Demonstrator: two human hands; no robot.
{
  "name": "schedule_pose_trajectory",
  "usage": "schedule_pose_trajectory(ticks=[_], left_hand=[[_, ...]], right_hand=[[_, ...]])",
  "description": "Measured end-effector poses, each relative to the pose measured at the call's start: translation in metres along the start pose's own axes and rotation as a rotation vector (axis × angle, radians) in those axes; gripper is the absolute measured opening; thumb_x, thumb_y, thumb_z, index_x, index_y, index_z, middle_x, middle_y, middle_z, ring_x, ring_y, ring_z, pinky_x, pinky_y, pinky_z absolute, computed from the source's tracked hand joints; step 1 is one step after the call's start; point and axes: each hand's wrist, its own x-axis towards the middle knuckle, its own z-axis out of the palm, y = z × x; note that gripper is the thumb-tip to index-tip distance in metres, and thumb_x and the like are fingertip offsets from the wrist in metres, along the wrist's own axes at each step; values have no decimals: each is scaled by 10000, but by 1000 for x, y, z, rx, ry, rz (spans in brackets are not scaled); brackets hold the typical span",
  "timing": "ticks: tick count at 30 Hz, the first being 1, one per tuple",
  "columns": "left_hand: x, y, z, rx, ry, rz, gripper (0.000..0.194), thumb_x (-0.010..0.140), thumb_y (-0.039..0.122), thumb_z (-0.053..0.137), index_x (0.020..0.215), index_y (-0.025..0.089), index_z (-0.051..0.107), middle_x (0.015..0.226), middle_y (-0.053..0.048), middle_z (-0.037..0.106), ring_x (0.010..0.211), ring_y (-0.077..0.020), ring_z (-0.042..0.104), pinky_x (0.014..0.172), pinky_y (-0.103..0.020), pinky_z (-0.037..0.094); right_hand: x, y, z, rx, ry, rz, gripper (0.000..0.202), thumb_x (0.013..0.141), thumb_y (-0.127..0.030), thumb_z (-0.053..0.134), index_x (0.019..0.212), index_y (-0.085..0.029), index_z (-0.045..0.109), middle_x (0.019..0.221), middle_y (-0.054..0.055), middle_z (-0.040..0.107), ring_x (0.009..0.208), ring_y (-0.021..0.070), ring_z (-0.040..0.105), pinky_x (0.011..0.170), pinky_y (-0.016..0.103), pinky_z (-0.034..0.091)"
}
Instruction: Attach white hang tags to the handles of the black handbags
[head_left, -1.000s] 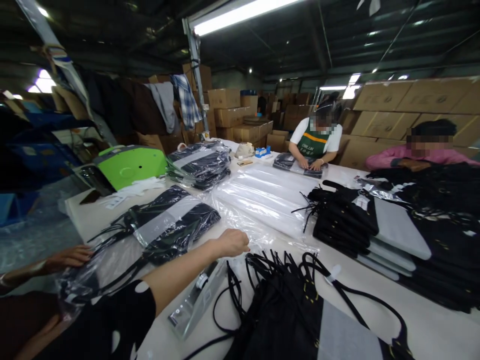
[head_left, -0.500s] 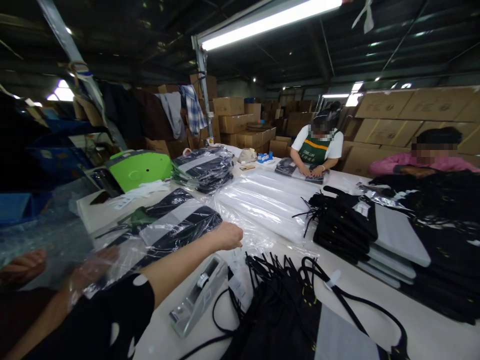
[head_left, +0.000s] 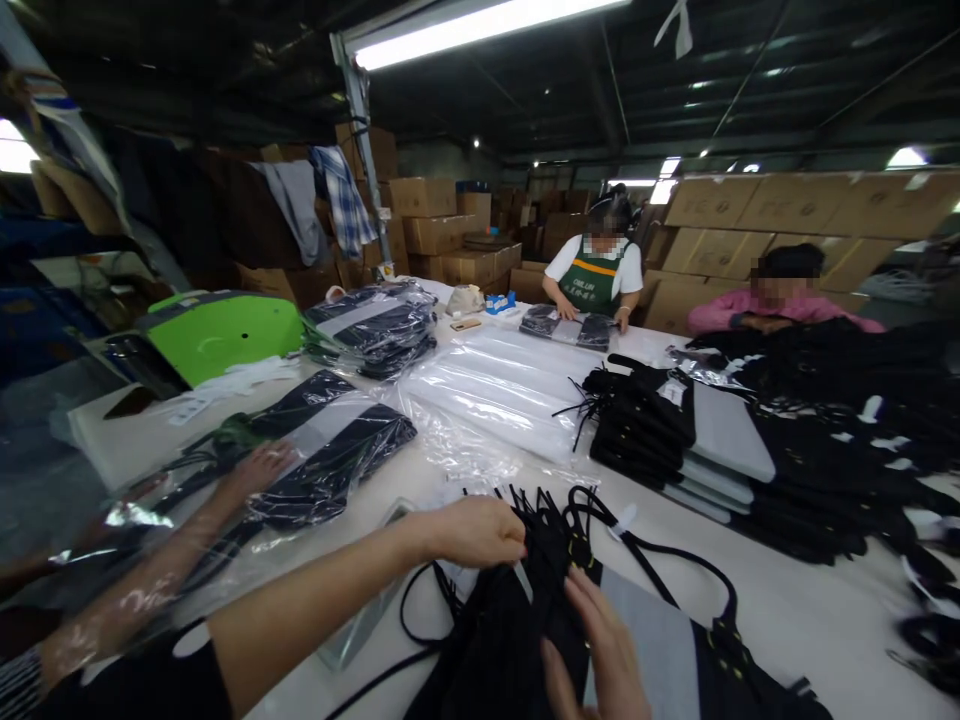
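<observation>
Hands [head_left: 480, 530] touch black fabric [head_left: 487, 640] and pale strip [head_left: 523, 583]; apron [head_left: 586, 288] seemingly reads "OMLUN".

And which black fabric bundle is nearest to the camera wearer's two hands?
The bundle at the picture's bottom centre: the left hand and right hand are over it, while the others lie farther away.

A green apron [head_left: 591, 280] bears pale Latin letters, seemingly "OMLLIN", spelling blurred, above a row of characters too small to read. Boxes [head_left: 793, 205] carry illegible print and round emblems; a white label [head_left: 673, 391] on the black stack [head_left: 637, 425] is unreadable.
</observation>
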Motion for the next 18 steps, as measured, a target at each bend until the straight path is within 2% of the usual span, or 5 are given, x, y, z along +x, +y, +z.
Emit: schedule_pose_trajectory(ticks=[4, 6, 9, 13, 18], left_hand=[[6, 25, 26, -8, -66, 164, 242, 797, 216, 422, 650, 172, 609, 588, 18, 578, 553, -108, 491, 506, -197, 329], [11, 21, 40, -65, -76, 138, 215, 782, 206, 444, 643, 167, 602, 580, 22, 560, 564, -105, 483, 515, -194, 330], [21, 1, 62, -314, -110, 33, 149, 724, 158, 488, 620, 165, 594, 518, 53, 492, 522, -76, 450, 482, -162, 320], [50, -22, 88, -556, -81, -111, 165, 738, 201, 465, 650, 149, 595, 450, 69, 430, 417, -56, 393, 405, -147, 297], [111, -25, 108, -456, 29, -192, 399, 897, 272, 199, 898, 95, 555, 653, -7, 569, 483, -70, 492, 469, -186, 409]], right_hand=[[28, -10, -9, 223, -111, 71, 410, 814, -293, 481, 1209, -184, 450, 977, 70, 654, 847, 169, 629, 718, 237, 523], [20, -5, -13, 316, -271, 240, 311, 840, -343, 428, 1076, -194, 563, 703, 13, 667, 562, 110, 616, 512, 155, 491], [0, 14, -19, 321, -431, 438, 319, 835, -422, 399, 826, -211, 639, 521, -24, 573, 453, 94, 527, 444, 154, 419], [-12, 47, -26, 264, -343, 684, 358, 777, -498, 438, 659, -203, 601, 460, -37, 494, 437, 102, 457, 419, 183, 366], [-11, 87, -28, 190, -196, 895, 396, 734, -537, 440, 614, -198, 605, 408, -30, 484, 400, 125, 448, 347, 217, 308]])
